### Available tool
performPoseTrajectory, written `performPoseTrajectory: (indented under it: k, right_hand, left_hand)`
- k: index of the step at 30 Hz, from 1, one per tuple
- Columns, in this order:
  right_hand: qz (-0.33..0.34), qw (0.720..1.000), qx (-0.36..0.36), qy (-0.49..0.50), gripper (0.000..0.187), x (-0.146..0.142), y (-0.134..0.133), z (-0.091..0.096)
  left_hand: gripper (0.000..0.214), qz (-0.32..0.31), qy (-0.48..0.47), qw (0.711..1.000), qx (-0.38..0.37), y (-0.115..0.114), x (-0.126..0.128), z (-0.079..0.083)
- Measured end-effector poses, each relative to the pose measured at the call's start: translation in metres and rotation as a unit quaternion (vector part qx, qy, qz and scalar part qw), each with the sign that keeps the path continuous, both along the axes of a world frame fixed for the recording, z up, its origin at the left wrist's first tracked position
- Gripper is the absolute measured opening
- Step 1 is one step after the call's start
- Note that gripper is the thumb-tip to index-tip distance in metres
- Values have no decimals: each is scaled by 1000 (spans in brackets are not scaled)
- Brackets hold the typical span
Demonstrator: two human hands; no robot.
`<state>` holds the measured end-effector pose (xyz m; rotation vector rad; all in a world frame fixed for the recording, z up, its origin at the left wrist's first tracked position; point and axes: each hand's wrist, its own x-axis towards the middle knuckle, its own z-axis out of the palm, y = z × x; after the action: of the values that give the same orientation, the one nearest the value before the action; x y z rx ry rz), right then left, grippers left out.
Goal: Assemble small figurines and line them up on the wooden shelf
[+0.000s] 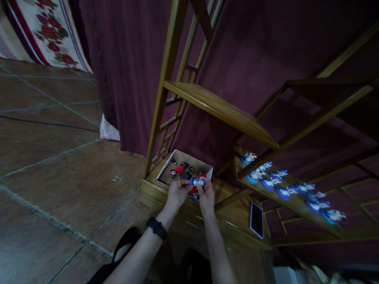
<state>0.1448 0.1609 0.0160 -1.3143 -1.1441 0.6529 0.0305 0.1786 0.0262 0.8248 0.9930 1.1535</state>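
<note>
A small purple and white figurine is held between my two hands, over the near side of an open cardboard box. My left hand pinches its left side, while my right hand grips the right side. Inside the box lie several small dark and red figurines, partly hidden by my fingers. Along a wooden shelf to the right stand several purple, blue and white figurines much like the held one.
The box rests on the lowest board of a wooden shelf unit. A phone lies on that board to the right. An upper shelf board juts out above the box. Dark curtains hang behind; tiled floor spreads left.
</note>
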Motion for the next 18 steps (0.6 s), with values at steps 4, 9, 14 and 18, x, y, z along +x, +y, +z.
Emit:
performPoseTrajectory:
  k: [4, 9, 14, 18]
  right_hand:
    - [9, 1000, -16, 25, 33, 3, 0, 0]
    - [16, 1000, -20, 16, 35, 9, -1, -1]
    - [19, 999, -23, -35, 32, 10, -1, 2]
    - [12, 996, -5, -91, 31, 10, -4, 10]
  left_hand:
    - [11, -6, -20, 999, -37, -2, -2, 8]
    - [14, -15, 17, 1000, -12, -3, -1, 9]
    - [16, -12, 31, 999, -5, -1, 0, 7]
    - [18, -19, -4, 999, -34, 0, 1, 9]
